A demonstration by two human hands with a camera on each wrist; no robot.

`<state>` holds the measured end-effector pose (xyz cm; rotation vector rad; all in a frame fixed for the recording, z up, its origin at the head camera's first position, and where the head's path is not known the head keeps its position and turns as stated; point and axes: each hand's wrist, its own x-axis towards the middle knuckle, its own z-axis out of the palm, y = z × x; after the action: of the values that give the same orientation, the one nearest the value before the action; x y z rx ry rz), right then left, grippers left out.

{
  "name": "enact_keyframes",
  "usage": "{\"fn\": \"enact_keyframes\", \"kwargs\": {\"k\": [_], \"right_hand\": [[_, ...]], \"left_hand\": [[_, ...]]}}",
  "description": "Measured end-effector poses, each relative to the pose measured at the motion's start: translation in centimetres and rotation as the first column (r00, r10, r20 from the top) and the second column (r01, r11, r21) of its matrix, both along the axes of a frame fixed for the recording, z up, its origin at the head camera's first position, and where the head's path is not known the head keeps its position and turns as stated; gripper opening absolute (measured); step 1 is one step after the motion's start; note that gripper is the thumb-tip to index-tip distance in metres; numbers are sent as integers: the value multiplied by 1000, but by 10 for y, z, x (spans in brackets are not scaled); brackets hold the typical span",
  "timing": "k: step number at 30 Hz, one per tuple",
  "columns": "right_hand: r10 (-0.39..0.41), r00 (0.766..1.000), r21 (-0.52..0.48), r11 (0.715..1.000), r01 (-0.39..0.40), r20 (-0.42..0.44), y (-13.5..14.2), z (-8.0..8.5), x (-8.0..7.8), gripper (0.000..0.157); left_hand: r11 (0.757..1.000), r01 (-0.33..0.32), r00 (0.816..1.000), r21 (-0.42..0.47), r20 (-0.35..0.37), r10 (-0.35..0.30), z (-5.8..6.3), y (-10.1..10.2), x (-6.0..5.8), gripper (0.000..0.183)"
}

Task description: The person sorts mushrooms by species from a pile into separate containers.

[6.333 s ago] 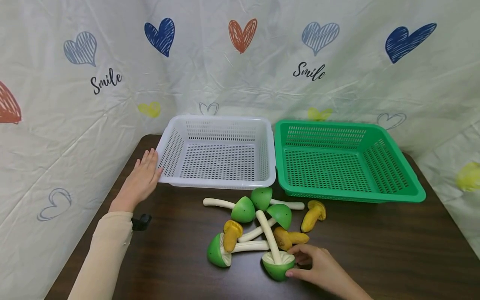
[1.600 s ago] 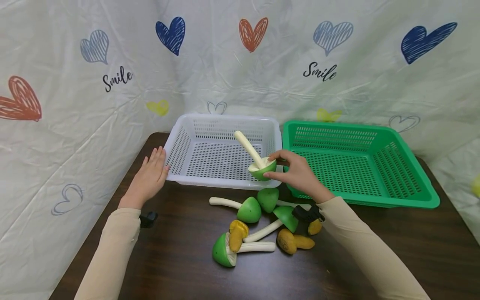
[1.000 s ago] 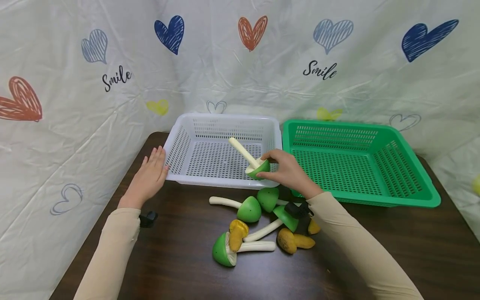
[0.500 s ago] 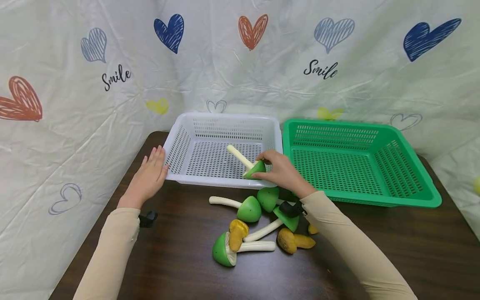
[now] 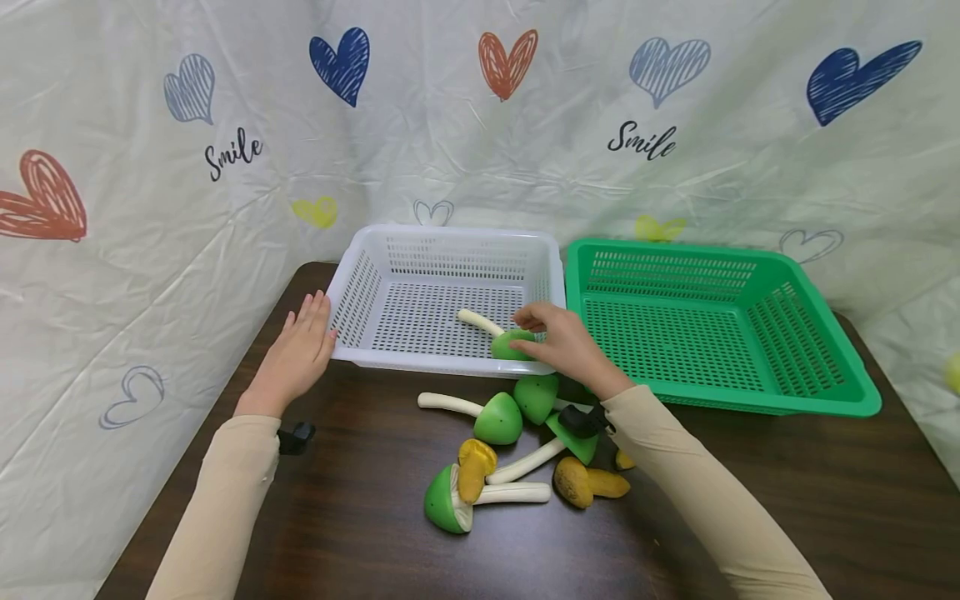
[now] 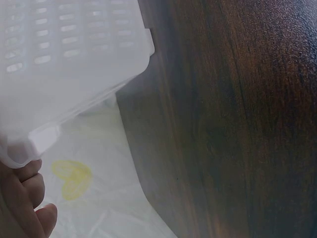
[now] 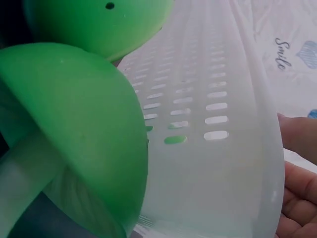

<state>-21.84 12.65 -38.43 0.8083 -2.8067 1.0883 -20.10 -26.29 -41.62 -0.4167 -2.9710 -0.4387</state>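
Observation:
My left hand (image 5: pixel 294 354) rests with straight fingers along the left rim of the white basket (image 5: pixel 442 362); its fingertips (image 6: pixel 47 218) show by the rim in the left wrist view. Inside that basket, near its front right corner, a green-capped mushroom (image 5: pixel 512 344) lies with its pale stem pointing to the back left. My right hand (image 5: pixel 566 346) hovers over the basket's front right, thumb and fingers spread apart right beside the cap. On the table before the basket, several green-capped mushrooms (image 5: pixel 498 419) lie among yellow-brown mushrooms (image 5: pixel 573 482), one largely hidden by my right forearm.
A green basket (image 5: pixel 720 396) stands close against the white one on the right, with nothing in it. The dark wooden table (image 5: pixel 360 517) ends at a white cloth (image 5: pixel 420 125) printed with hearts behind and at the sides.
My right hand picked up a green-capped mushroom from the table's front, carried it into the white basket, lowered it and let go; its stem tipped down. My left hand stays at the rim.

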Motion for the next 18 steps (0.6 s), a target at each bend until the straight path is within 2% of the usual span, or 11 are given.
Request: {"fn": "enact_keyframes", "kwargs": {"k": [5, 9, 14, 18], "right_hand": [[-6, 1000, -16, 1000, 7, 5, 1, 0, 3, 36], [5, 1000, -46, 999, -6, -28, 3, 0, 7, 34], [4, 999, -88, 996, -8, -48, 8, 3, 19, 32], [9, 999, -115, 993, -13, -33, 14, 6, 30, 33]], "left_hand": [[1000, -2, 1000, 1, 5, 2, 1, 0, 1, 58], [1000, -5, 1000, -16, 17, 5, 2, 0, 1, 58], [1000, -6, 1000, -21, 22, 7, 3, 0, 1, 58], [1000, -5, 1000, -17, 16, 5, 2, 0, 0, 58]]}}
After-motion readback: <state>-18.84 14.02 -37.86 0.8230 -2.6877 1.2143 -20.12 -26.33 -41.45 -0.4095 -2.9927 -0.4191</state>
